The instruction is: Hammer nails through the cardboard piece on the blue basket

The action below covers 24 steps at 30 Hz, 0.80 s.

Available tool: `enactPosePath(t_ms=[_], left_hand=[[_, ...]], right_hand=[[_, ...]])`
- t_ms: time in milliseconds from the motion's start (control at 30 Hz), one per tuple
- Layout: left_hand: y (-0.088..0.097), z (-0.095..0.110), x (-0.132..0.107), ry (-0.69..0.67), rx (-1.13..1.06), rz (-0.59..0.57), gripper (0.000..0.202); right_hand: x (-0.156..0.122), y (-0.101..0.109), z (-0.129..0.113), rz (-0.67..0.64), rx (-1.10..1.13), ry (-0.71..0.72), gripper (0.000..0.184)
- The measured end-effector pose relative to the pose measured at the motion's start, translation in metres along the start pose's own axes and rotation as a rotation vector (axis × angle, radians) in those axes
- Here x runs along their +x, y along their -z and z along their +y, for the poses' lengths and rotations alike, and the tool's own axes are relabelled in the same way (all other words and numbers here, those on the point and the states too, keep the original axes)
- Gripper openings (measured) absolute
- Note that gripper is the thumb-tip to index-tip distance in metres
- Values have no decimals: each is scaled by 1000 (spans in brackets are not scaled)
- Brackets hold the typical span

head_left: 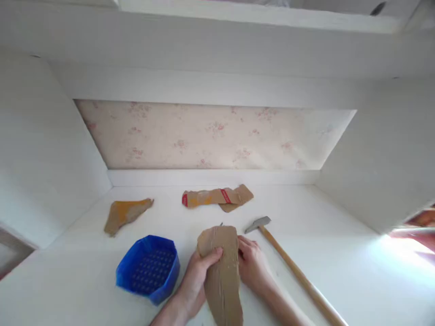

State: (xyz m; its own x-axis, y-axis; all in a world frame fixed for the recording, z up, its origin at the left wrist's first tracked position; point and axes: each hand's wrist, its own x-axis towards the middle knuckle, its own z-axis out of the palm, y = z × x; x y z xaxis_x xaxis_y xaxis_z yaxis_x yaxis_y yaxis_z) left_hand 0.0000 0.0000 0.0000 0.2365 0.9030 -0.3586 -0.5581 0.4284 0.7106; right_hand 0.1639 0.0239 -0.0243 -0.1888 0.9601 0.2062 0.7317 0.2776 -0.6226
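Left hand (pixel 196 281): closed on a long cardboard piece (pixel 221 283), thumb across its face, fingers behind.
Right hand (pixel 253 262): curled at that piece's right edge; I can't tell from here whether it pinches anything.
Held cardboard: raised toward the person over the white surface (pixel 91 285), ragged-edged, in one piece, so I'd call its handling unfinished.
Hammer (pixel 290 263): unheld, its head just beyond the right hand.
Blue basket (pixel 167 284): near the left hand, untouched.
Loose cardboard: a red-marked strip (pixel 205 198) toward the back and an orange-marked scrap (pixel 124 215) behind the basket; both lie out of hand, though whether they're finished with I can't judge.
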Motion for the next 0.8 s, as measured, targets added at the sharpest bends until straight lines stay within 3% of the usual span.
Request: enactPosePath(t_ms=[567,800], left_hand=[[6,-5,-2,97,-82,0,36],[11,-7,-1,67,-121,-52,54]], right_hand=[[-3,3,-1,2,5,28,25],[-4,7,2,-20,34,110,22]])
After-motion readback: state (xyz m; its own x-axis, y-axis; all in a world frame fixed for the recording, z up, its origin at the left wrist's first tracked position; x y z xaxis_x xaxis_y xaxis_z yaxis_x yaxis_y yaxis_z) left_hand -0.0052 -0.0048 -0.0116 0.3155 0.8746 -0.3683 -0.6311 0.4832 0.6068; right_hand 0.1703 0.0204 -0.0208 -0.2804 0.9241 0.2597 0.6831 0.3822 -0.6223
